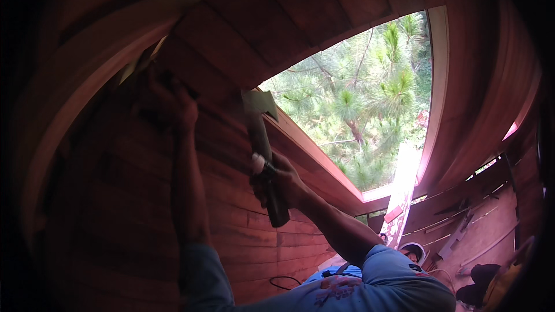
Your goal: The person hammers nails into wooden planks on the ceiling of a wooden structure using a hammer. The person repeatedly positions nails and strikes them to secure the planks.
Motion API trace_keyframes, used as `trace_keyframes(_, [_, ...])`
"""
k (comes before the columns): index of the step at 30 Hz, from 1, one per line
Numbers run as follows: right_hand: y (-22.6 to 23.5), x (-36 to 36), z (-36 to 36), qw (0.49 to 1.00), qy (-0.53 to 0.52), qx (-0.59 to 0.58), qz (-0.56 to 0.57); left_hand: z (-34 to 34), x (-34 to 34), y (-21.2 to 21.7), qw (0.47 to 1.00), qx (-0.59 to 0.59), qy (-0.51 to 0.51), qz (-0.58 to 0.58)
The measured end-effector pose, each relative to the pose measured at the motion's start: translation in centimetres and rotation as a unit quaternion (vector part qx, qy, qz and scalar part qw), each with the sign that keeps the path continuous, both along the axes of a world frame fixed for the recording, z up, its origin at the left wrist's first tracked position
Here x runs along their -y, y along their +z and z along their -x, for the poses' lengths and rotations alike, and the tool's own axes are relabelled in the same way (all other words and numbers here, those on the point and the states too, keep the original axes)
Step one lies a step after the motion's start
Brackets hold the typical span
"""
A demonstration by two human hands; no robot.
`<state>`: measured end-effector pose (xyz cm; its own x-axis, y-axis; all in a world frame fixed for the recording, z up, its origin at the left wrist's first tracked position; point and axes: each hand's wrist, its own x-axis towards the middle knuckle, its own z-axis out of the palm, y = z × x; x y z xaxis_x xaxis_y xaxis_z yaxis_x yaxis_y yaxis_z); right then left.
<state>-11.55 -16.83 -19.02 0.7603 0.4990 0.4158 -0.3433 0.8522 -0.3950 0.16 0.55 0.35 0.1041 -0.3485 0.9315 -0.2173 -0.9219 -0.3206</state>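
Fingers of the left hand (170,104) are pressing up against the dark reddish wooden plank wall (115,208), high on the left, though in the shadow I cannot tell how far they are curled or whether they are pinching anything. Just above that hand a pale wooden strip (173,8) is running diagonally across the boards. The left forearm is rising straight up from a blue sleeve at the lower edge.

Moving right, the right hand (276,180) is wrapping tightly around the dark handle of a hammer (261,144), fingers closed fully on the grip. The hammer is standing nearly upright, its pale metal head (259,103) lying close to the wall just beside the lower left edge of the window opening (370,104).

Further right, pine trees are showing green through the opening, framed by a pale sill (439,92). Below it, loose boards (462,231) are lying on the wooden floor, and a helmeted person (413,251) is standing down there, near the right shoulder's blue sleeve.
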Motion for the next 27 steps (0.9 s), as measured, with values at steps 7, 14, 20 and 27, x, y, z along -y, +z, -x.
trace_keyframes(7, [0.7,-2.2,0.2,0.978,-0.098,-0.132,-0.131,0.0,0.9,0.4,1.0,0.001,-0.015,0.012])
trace_keyframes(14, [1.2,-1.8,0.8,0.997,-0.043,-0.064,-0.005,-0.8,-0.7,-0.2,0.997,-0.039,-0.052,0.03])
trace_keyframes(20, [1.1,-3.3,0.0,0.978,-0.096,-0.147,-0.113,-0.7,0.9,0.4,0.997,0.0,-0.071,0.019])
trace_keyframes(27, [1.0,-2.4,0.3,0.991,-0.044,-0.111,-0.058,0.0,-0.3,0.5,1.0,0.005,0.002,-0.012])
